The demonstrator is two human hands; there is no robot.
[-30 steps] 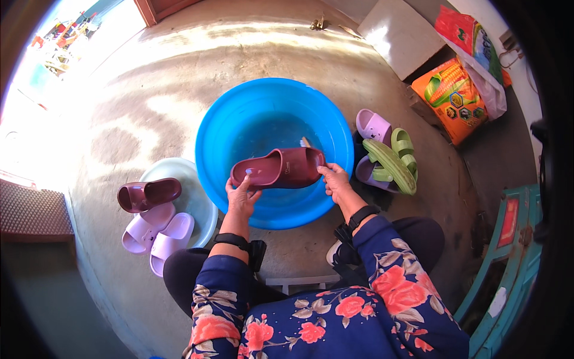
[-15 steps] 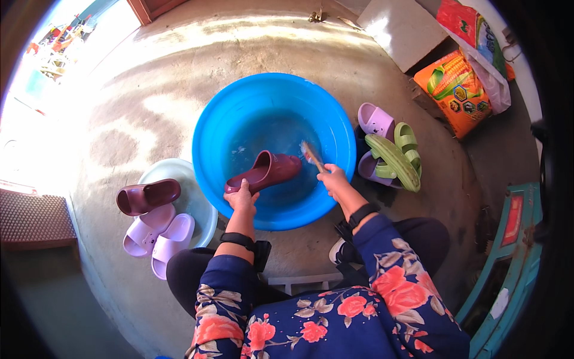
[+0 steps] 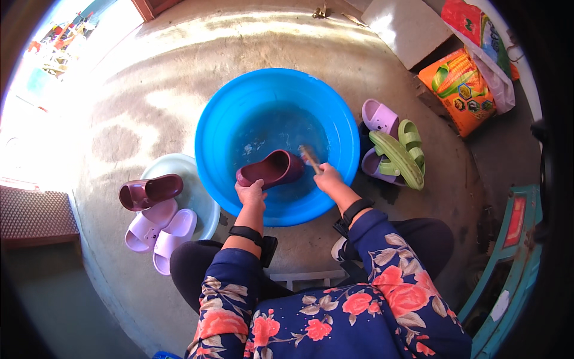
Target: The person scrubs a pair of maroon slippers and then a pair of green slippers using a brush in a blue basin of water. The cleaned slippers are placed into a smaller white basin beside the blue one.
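A maroon slipper [image 3: 270, 170] is held by its heel end in my left hand [image 3: 251, 195], over the water in a large blue basin [image 3: 216, 119]. The opening of the slipper faces up and its toe points right. My right hand [image 3: 328, 178] grips the handle of a scrubbing brush [image 3: 310, 158]. The brush head is beside the slipper's toe, slightly blurred; whether the bristles touch it I cannot tell. Cloudy water lies in the bottom of the basin.
Left of the basin, a pale basin [image 3: 200, 191] carries another maroon slipper [image 3: 150, 192] and a pair of lilac slippers [image 3: 173, 240]. At right lie green slippers [image 3: 399, 160] with lilac ones [image 3: 379, 116]. An orange bag [image 3: 460, 90], a cardboard box [image 3: 406, 33] and a teal frame [image 3: 502, 269] stand farther right.
The maroon slipper has rolled so its opening faces up more, and its heel end has shifted right. My right hand and the brush have moved slightly toward the slipper's toe.
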